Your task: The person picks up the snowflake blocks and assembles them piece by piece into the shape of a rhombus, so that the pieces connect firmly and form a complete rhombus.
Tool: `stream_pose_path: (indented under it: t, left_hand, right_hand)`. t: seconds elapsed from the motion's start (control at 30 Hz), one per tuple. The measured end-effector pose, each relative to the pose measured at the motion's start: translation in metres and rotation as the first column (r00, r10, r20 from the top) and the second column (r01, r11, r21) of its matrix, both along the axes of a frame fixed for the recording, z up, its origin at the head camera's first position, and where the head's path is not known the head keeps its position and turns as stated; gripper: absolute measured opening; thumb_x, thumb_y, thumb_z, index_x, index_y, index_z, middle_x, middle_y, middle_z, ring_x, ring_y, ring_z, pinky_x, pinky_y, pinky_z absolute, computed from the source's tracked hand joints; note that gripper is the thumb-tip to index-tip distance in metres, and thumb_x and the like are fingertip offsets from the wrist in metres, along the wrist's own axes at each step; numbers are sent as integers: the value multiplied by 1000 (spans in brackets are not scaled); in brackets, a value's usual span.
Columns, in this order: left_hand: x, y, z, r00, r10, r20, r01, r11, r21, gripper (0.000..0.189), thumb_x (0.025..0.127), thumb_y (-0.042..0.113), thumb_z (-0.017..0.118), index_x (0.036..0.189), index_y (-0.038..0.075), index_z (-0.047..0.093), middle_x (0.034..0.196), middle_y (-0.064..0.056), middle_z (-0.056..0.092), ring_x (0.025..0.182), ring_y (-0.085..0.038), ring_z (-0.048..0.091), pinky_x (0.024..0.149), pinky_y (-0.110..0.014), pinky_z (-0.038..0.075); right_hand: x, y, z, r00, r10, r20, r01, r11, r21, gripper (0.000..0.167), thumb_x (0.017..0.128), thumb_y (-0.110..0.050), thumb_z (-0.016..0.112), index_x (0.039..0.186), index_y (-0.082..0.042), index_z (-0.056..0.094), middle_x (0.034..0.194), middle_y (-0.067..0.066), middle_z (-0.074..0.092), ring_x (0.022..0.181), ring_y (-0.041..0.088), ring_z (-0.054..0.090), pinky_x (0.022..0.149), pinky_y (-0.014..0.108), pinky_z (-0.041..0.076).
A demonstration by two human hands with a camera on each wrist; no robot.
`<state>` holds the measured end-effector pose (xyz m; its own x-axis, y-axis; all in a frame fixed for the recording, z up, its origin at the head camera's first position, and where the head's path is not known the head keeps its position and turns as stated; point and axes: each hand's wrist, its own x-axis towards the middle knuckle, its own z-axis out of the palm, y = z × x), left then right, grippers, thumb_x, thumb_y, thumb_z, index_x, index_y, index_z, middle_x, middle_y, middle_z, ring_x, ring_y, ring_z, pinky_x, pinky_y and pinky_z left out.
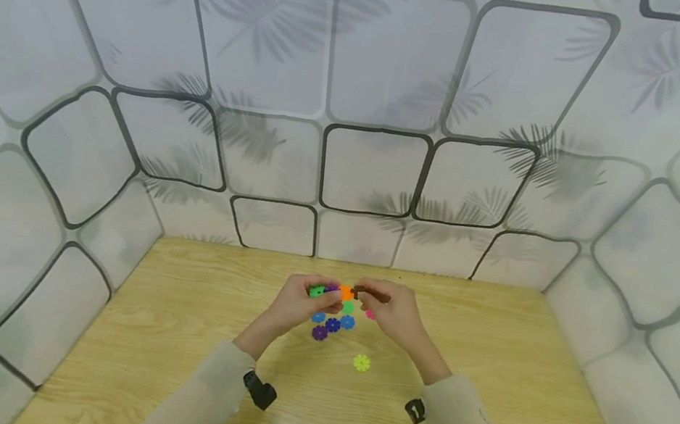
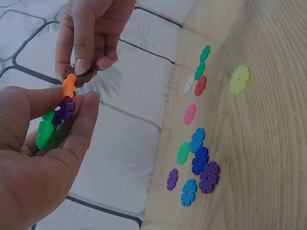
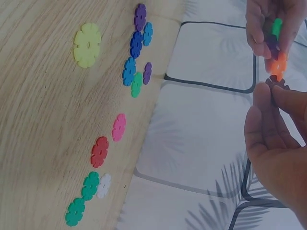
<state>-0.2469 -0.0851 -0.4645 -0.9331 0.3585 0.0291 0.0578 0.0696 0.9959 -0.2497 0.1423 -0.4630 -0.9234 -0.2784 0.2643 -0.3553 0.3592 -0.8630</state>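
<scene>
Above the table, my left hand [image 1: 298,302] holds a short chain of notched plastic snowflake discs between thumb and fingers. In the left wrist view the chain runs from a green disc [image 2: 45,130] through a dark purple disc [image 2: 64,110] to an orange disc [image 2: 69,86]. My right hand [image 1: 392,312] pinches a dark brown disc [image 3: 276,83] between thumb and fingertips. The brown disc meets the orange disc's free edge; whether their notches are locked, I cannot tell. Fingers partly cover the chain and the brown disc.
Loose discs lie on the wooden table [image 1: 196,337]: a yellow one [image 1: 361,363] nearest me, a blue and purple cluster [image 2: 200,160], pink [image 2: 190,114], red [image 2: 200,86], white [image 3: 104,186] and several green ones [image 3: 75,212]. Patterned panels [image 1: 372,173] enclose the table's back and sides.
</scene>
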Motion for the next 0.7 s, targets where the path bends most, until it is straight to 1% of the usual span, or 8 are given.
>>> stream_pose_path:
  t: [0.07,0.17,0.23,0.4,0.47,0.57,0.63,0.7]
  left_hand:
    - [0,0,0,1000,-5,-5,5,1000,0,36,106,11,65,137,-4,66,118,-31,73,100,-25,80,91,-38,66]
    - [1,-1,0,1000,-9,-9,9,1000,0,36,106,11,65,138,-5,65,118,-31,74,100,-25,80,91,-38,66]
    - [1,-1,1,1000,-9,-12,9,1000,-1,36,106,10,64,139,-6,64,119,-30,74,102,-30,79,90,-38,66]
    - [1,-1,1,1000,-19,-19,19,1000,8,38,106,9,64,140,-8,62,121,-32,72,111,-47,73,92,-41,65]
    - [0,-2,0,1000,-25,-17,25,1000,5,38,106,10,64,140,-7,62,118,-30,74,111,-49,72,92,-42,66]
    - [0,-3,-1,999,-35,-30,34,999,-25,36,106,13,65,138,-6,64,115,-26,76,108,-46,75,89,-42,67]
    - [-1,-4,-2,998,-45,-35,42,997,-70,35,106,17,66,135,-2,67,114,-22,77,105,-41,77,88,-42,67]
    - [-1,-4,-2,997,-59,-44,54,992,-115,35,106,22,67,134,2,69,116,-19,77,106,-38,76,88,-45,67]
  right_hand:
    - [0,-1,-1,1000,-5,-15,5,1000,6,22,102,-5,69,122,-3,77,108,17,79,82,20,74,67,32,64]
    - [0,-1,-1,999,-6,-44,7,1000,25,22,102,-5,68,122,-3,78,106,16,78,80,17,73,65,31,63]
    - [1,-2,-1,998,-7,-64,9,999,42,22,102,-5,68,122,-3,78,105,15,78,80,18,73,63,24,59]
    - [1,-3,2,997,1,-82,4,998,55,21,102,-5,68,121,-2,78,104,14,78,81,23,74,61,23,57]
    - [2,-2,4,997,24,-79,-20,999,49,22,102,-5,68,122,-2,77,102,15,77,81,26,73,61,23,56]
    - [3,0,7,995,74,-73,-71,996,46,23,103,-4,66,124,0,76,98,15,75,80,29,71,63,25,58]
    - [2,2,7,992,105,-63,-102,994,49,25,105,-4,64,127,2,74,96,15,73,79,32,68,63,25,57]
    - [1,4,6,991,123,-48,-120,991,59,27,106,-4,61,129,3,73,96,14,72,79,33,67,63,25,57]
